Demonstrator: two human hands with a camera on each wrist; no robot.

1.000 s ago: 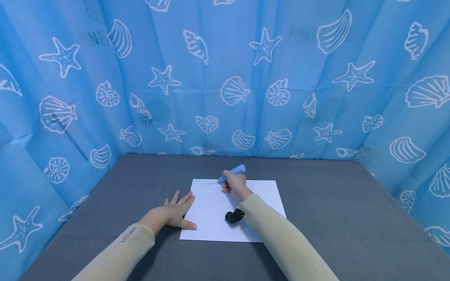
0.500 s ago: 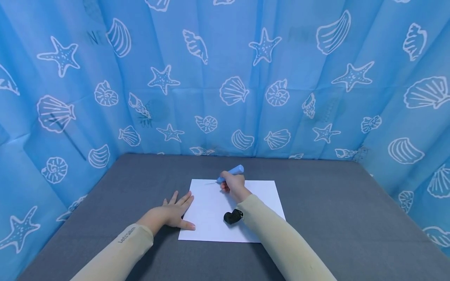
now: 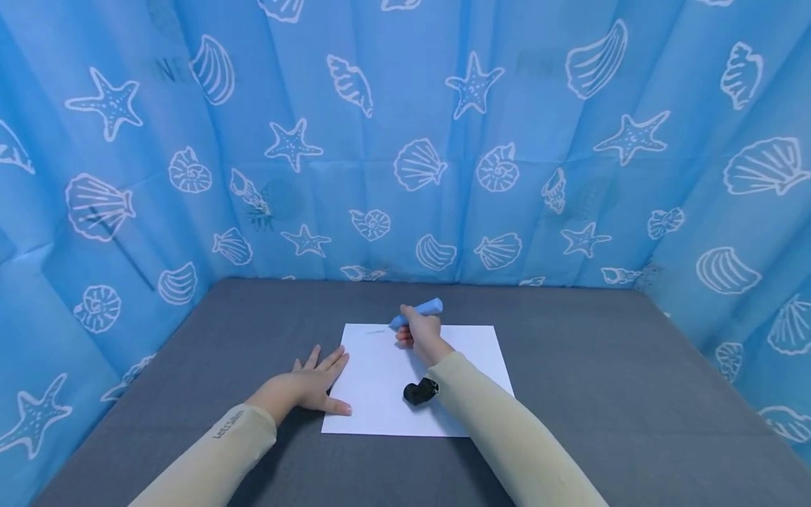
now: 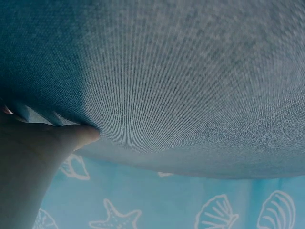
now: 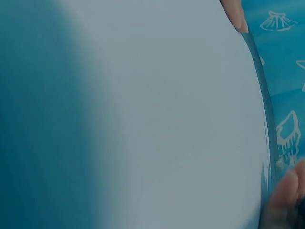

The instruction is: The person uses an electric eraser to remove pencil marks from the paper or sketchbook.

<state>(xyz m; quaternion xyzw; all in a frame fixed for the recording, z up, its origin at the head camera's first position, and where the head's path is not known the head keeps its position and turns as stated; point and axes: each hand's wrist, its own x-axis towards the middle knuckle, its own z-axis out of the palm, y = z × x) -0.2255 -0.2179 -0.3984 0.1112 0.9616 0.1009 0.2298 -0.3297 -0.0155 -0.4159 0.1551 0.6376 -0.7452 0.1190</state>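
Observation:
A white sheet of paper lies on the grey table. My left hand rests flat at the paper's left edge, fingers spread, with the thumb on the sheet. My right hand pinches a thick light-blue marker near the paper's far edge. The marker slants, its narrow tip pointing left and down. A short faint line is on the paper, just left of the tip. In the right wrist view, fingers of my right hand show at the lower right; the marker is hard to make out there.
A grey cloth-covered table surrounds the paper. Blue curtains with white shell and starfish prints hang behind it and at both sides. A small black device sits at my right cuff, over the paper.
The marker's tip has come slightly away from the right end of the faint line, leaving a small gap. My left hand has stayed in place on the paper.

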